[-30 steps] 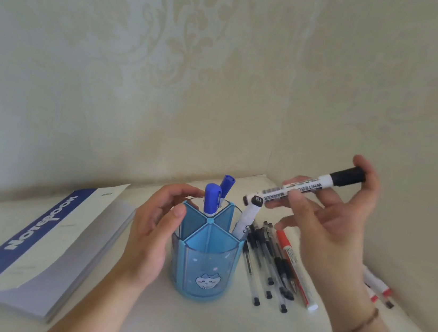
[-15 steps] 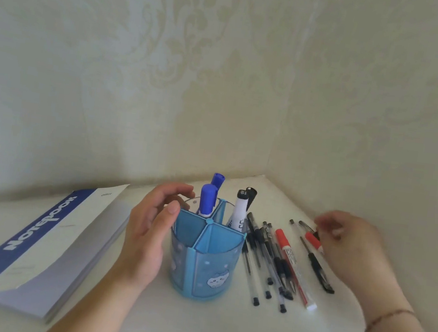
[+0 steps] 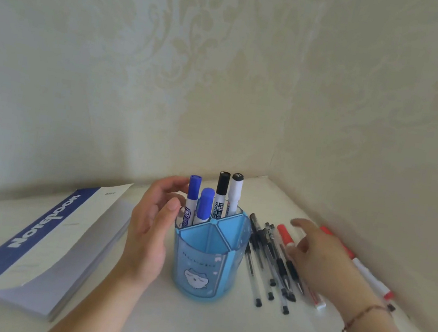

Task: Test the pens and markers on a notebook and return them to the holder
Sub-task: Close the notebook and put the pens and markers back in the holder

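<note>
A blue divided pen holder (image 3: 208, 259) stands in the middle of the table. In its back compartments stand two blue-capped markers (image 3: 192, 198) and two black-capped whiteboard markers (image 3: 221, 194); the front compartments look empty. My left hand (image 3: 151, 229) cups the holder's left side, thumb at the rim and fingers curved behind it. Blurred and palm down, my right hand (image 3: 319, 262) hovers over the loose pens with fingers spread, holding nothing that I can see. A closed notebook (image 3: 44, 232) lies at the left.
Several black gel pens (image 3: 264, 255) lie side by side right of the holder. A red-capped marker (image 3: 285, 236) lies among them, partly under my right hand. Another red marker (image 3: 365, 271) lies by the right wall. Walls close off the back and right.
The black-capped marker held in my right hand a second ago now stands in the holder. The right hand dropped to the table and moved left over the loose pens. The left hand stayed.
</note>
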Demonstrator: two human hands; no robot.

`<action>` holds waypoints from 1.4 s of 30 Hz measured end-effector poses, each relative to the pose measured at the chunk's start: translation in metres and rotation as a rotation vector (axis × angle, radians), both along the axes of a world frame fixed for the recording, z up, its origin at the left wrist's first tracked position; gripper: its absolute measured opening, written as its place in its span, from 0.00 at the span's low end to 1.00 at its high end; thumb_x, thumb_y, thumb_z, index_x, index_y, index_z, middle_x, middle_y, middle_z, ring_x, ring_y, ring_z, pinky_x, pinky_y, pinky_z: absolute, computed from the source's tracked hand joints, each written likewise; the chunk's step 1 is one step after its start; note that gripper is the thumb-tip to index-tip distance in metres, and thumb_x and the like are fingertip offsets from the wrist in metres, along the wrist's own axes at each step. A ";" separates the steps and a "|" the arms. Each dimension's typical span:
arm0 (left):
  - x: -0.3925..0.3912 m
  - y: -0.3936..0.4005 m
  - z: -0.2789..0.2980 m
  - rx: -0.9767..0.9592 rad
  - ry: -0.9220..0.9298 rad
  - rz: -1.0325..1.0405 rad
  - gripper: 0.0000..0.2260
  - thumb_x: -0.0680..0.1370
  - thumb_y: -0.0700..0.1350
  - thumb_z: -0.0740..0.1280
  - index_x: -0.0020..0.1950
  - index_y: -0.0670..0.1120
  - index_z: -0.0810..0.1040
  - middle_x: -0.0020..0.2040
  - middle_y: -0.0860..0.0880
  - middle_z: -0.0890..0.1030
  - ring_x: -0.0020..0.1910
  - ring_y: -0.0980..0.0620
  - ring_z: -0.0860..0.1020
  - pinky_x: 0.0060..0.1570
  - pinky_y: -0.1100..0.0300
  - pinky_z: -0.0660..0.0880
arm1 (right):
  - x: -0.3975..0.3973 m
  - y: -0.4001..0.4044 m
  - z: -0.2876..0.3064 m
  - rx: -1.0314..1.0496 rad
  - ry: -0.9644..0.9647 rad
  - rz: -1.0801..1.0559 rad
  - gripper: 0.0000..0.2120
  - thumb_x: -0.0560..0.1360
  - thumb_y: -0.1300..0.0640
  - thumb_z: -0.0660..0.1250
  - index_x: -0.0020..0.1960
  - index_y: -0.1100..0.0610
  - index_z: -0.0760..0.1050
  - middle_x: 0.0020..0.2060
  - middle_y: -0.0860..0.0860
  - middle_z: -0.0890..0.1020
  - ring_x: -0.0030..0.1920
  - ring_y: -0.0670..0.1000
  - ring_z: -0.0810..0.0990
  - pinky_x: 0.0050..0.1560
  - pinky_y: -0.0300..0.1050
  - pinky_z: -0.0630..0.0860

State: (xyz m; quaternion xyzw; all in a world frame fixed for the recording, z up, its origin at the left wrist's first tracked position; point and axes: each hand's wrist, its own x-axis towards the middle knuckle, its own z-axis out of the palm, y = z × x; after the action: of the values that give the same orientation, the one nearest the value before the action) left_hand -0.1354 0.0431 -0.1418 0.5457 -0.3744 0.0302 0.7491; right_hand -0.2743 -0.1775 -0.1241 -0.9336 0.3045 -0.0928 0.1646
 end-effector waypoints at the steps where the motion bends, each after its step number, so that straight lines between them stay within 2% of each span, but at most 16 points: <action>1: 0.000 0.000 0.000 0.004 0.002 -0.002 0.22 0.75 0.54 0.60 0.62 0.41 0.74 0.49 0.53 0.83 0.47 0.54 0.79 0.48 0.61 0.74 | -0.001 0.000 0.005 0.005 -0.086 0.000 0.23 0.78 0.54 0.62 0.71 0.47 0.61 0.38 0.46 0.81 0.39 0.47 0.79 0.45 0.47 0.77; 3: -0.001 0.001 0.001 0.008 0.015 -0.003 0.24 0.75 0.58 0.63 0.62 0.43 0.75 0.49 0.52 0.83 0.48 0.53 0.79 0.48 0.60 0.74 | -0.005 0.006 0.019 0.032 -0.450 -0.008 0.25 0.79 0.58 0.62 0.73 0.46 0.58 0.40 0.47 0.80 0.36 0.48 0.79 0.38 0.47 0.76; 6: -0.002 0.002 0.001 0.027 0.036 0.009 0.26 0.73 0.64 0.64 0.62 0.46 0.75 0.50 0.50 0.83 0.50 0.51 0.79 0.50 0.59 0.73 | -0.011 0.035 0.044 0.348 -1.130 0.058 0.22 0.80 0.63 0.60 0.68 0.45 0.60 0.45 0.53 0.80 0.33 0.56 0.82 0.32 0.49 0.79; 8: -0.002 0.002 0.000 0.032 0.044 0.012 0.25 0.73 0.64 0.64 0.61 0.48 0.76 0.51 0.49 0.83 0.52 0.49 0.79 0.52 0.54 0.72 | -0.011 0.056 0.051 0.497 -1.343 0.204 0.21 0.79 0.67 0.60 0.65 0.47 0.60 0.45 0.57 0.79 0.35 0.59 0.81 0.32 0.49 0.79; 10: -0.001 0.001 0.000 0.028 0.044 0.008 0.27 0.74 0.65 0.64 0.62 0.46 0.75 0.52 0.46 0.82 0.53 0.47 0.78 0.53 0.52 0.72 | -0.009 0.070 0.049 0.593 -1.371 0.323 0.21 0.77 0.67 0.62 0.62 0.47 0.62 0.43 0.58 0.79 0.35 0.58 0.80 0.29 0.45 0.78; 13: 0.000 0.001 -0.001 0.024 0.046 0.009 0.28 0.74 0.65 0.64 0.62 0.43 0.75 0.54 0.42 0.82 0.54 0.46 0.78 0.52 0.55 0.72 | -0.004 0.076 0.038 0.498 -1.184 0.371 0.20 0.75 0.63 0.68 0.60 0.44 0.67 0.46 0.53 0.83 0.36 0.56 0.82 0.29 0.43 0.75; 16: 0.000 0.001 -0.001 0.019 0.044 0.007 0.27 0.74 0.64 0.64 0.62 0.44 0.75 0.56 0.42 0.81 0.55 0.45 0.78 0.52 0.55 0.72 | -0.006 0.063 0.032 0.296 -1.090 0.316 0.19 0.76 0.60 0.67 0.60 0.41 0.70 0.51 0.48 0.83 0.37 0.53 0.83 0.31 0.46 0.77; 18: 0.000 0.001 0.000 0.013 0.047 -0.001 0.23 0.75 0.60 0.63 0.61 0.44 0.75 0.56 0.43 0.81 0.55 0.46 0.78 0.53 0.56 0.72 | -0.011 0.042 0.034 0.167 -1.030 0.136 0.16 0.76 0.60 0.66 0.58 0.42 0.72 0.50 0.44 0.83 0.39 0.47 0.82 0.33 0.46 0.78; 21: 0.000 0.000 -0.001 0.017 0.038 -0.010 0.22 0.75 0.60 0.63 0.61 0.45 0.76 0.56 0.45 0.81 0.55 0.47 0.78 0.53 0.58 0.73 | -0.018 -0.005 0.025 -0.031 -0.599 -0.170 0.11 0.75 0.61 0.64 0.51 0.45 0.76 0.45 0.44 0.83 0.37 0.38 0.79 0.36 0.40 0.74; 26: 0.001 -0.001 -0.003 0.008 0.032 -0.012 0.21 0.76 0.55 0.59 0.61 0.44 0.75 0.56 0.45 0.82 0.56 0.46 0.78 0.53 0.55 0.72 | -0.015 -0.043 -0.003 -0.017 -0.009 -0.315 0.11 0.73 0.58 0.66 0.53 0.48 0.79 0.46 0.50 0.81 0.41 0.53 0.75 0.43 0.43 0.73; 31: 0.000 0.000 -0.001 0.015 0.035 -0.012 0.20 0.76 0.55 0.59 0.61 0.44 0.75 0.56 0.46 0.82 0.55 0.48 0.79 0.52 0.59 0.73 | -0.009 -0.040 -0.013 -0.089 0.108 -0.273 0.13 0.73 0.58 0.66 0.57 0.49 0.77 0.42 0.50 0.79 0.38 0.53 0.76 0.42 0.45 0.78; 34: 0.000 0.001 0.001 0.017 0.042 -0.008 0.22 0.75 0.62 0.63 0.60 0.48 0.76 0.55 0.45 0.82 0.54 0.47 0.79 0.51 0.61 0.73 | -0.011 -0.024 0.007 -0.082 -0.204 -0.191 0.20 0.77 0.58 0.63 0.67 0.46 0.68 0.48 0.51 0.81 0.40 0.52 0.77 0.38 0.46 0.77; 36: -0.002 0.002 0.003 0.029 0.044 -0.005 0.24 0.74 0.66 0.63 0.60 0.50 0.77 0.55 0.45 0.82 0.54 0.47 0.79 0.51 0.61 0.73 | -0.013 0.003 0.027 -0.002 -0.756 -0.068 0.24 0.77 0.60 0.64 0.69 0.43 0.63 0.48 0.48 0.80 0.43 0.51 0.81 0.39 0.46 0.79; 38: -0.003 0.002 0.003 0.041 0.039 -0.003 0.20 0.76 0.63 0.62 0.60 0.50 0.78 0.55 0.45 0.82 0.54 0.47 0.79 0.52 0.60 0.72 | -0.014 0.035 0.046 0.245 -1.251 0.097 0.25 0.77 0.64 0.65 0.67 0.45 0.64 0.48 0.52 0.79 0.45 0.54 0.82 0.43 0.44 0.81; 40: -0.003 0.001 0.002 0.042 0.035 -0.006 0.19 0.76 0.58 0.61 0.60 0.48 0.77 0.55 0.45 0.82 0.55 0.48 0.79 0.53 0.60 0.72 | -0.013 0.057 0.051 0.444 -1.428 0.275 0.23 0.75 0.67 0.65 0.64 0.49 0.64 0.47 0.56 0.78 0.44 0.57 0.81 0.44 0.47 0.82; 42: -0.002 0.000 0.001 0.044 0.028 -0.017 0.21 0.76 0.60 0.62 0.61 0.47 0.77 0.56 0.45 0.82 0.57 0.46 0.79 0.55 0.57 0.72 | -0.010 0.066 0.047 0.539 -1.430 0.363 0.21 0.74 0.66 0.65 0.62 0.50 0.65 0.45 0.55 0.79 0.43 0.56 0.81 0.43 0.48 0.82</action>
State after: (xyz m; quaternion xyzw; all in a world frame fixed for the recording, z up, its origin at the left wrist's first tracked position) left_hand -0.1376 0.0429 -0.1409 0.5593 -0.3687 0.0079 0.7424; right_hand -0.2842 -0.1118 -0.0775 -0.6102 -0.0209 -0.5659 0.5541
